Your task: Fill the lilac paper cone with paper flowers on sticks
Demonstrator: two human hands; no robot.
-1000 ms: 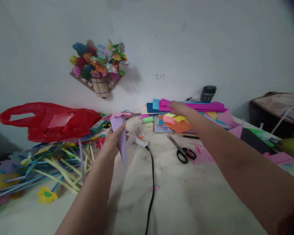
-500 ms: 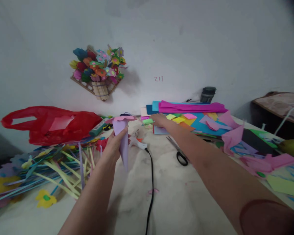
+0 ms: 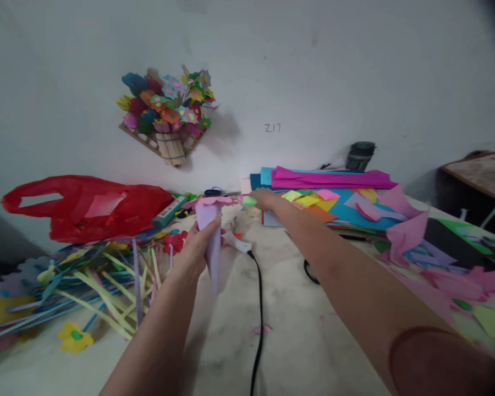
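Note:
My left hand (image 3: pixel 198 247) is closed round a lilac paper cone (image 3: pixel 213 247) with a pink scalloped rim (image 3: pixel 210 203), its point hanging down. At the back of the table, my right hand (image 3: pixel 264 199) reaches out with bent fingers at a small light green piece (image 3: pixel 249 201), which looks pinched at the fingertips. Just behind the cone lies a white glue gun (image 3: pixel 240 243) with a black cord (image 3: pixel 260 308). Scissors, mostly hidden under my right forearm, show one black handle loop (image 3: pixel 311 272).
Left are a red plastic bag (image 3: pixel 107 214) and a pile of paper strips (image 3: pixel 103 291) with flowers. Stacked coloured sheets (image 3: pixel 346 206) lie at the back right, pink scraps (image 3: pixel 408 231) beside them. A flower basket (image 3: pixel 171 148) hangs on the wall.
My right hand has shifted slightly left, onto the green piece, and its forearm now covers more of the scissors. My left hand still holds the cone; the view has shifted a little.

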